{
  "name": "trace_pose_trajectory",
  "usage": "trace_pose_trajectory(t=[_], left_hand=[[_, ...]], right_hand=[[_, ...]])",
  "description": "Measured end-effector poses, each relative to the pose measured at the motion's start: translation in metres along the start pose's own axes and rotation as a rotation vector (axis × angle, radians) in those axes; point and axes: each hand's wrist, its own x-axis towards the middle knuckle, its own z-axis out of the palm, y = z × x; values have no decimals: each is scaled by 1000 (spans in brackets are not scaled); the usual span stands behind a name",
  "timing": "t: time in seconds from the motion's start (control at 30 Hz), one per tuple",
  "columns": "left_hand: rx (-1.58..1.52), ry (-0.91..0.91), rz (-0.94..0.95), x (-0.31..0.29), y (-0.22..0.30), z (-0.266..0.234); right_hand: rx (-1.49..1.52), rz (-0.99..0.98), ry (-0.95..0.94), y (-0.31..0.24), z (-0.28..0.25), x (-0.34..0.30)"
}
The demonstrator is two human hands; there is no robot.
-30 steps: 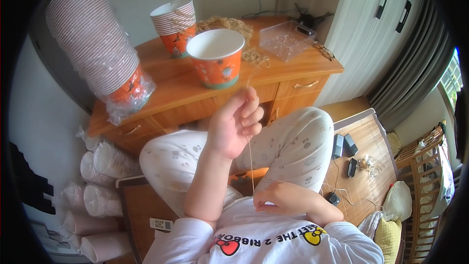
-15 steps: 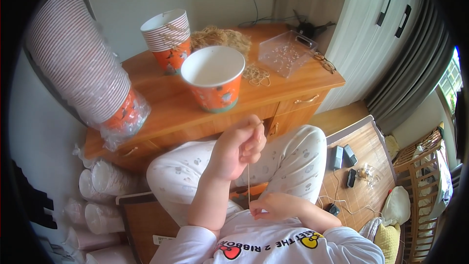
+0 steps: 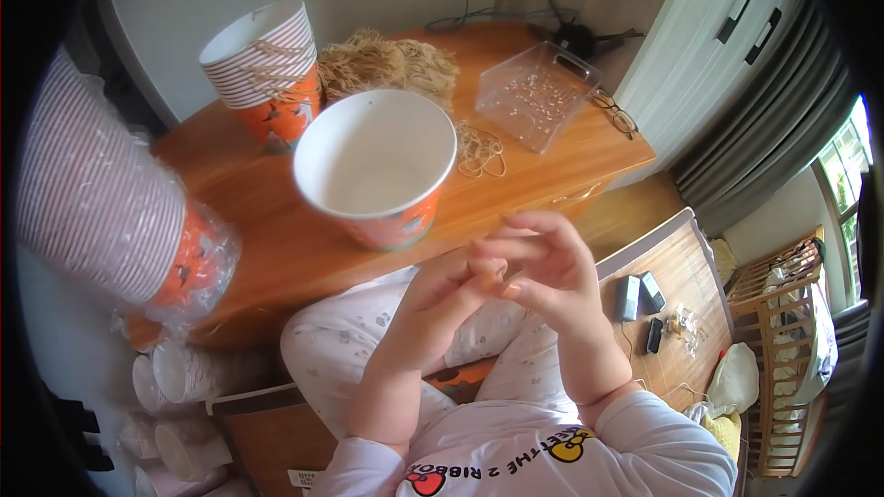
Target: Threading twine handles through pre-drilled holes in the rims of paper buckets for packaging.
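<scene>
My left hand and my right hand meet above my lap, fingertips touching. The left fingers are closed in a pinch, and a tiny tan bit shows at their tips, in keeping with the thin cord they held a moment ago. My right thumb and a curled finger press in at the same spot; whatever they grip is too small to make out. Just beyond the hands stands a large orange paper bucket with a white inside. A loose bundle of tan elastic cord loops lies right of it.
Nested paper buckets with cords draped over them stand behind left, beside a tan cord heap. A tall wrapped bucket stack leans at left. A clear bin of small bits and glasses occupy the wooden desk's right side.
My right hand has risen from my lap to meet the left. The cord stretched between them no longer shows. The view has shifted closer to the desk.
</scene>
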Motion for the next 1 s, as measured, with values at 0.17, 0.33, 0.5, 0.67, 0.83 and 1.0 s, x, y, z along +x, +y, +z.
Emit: trace_pose_trajectory(t=[0.17,0.33,0.5,0.67,0.83,1.0], left_hand=[[-49,86,4,5,-14,-19],[197,82,-12,-7,0,-29],[366,160,15,-20,17,-23],[557,322,136,-30,23,-19],[914,669,389,-23,8,-30],[898,813,419,-15,-2,-35]], right_hand=[[183,13,60,22,-2,21],[94,-31,87,29,-3,28],[10,-51,-4,23,9,38],[-412,-262,-119,16,17,42],[-527,-448,-41,10,26,56],[-529,-330,-4,15,24,50]])
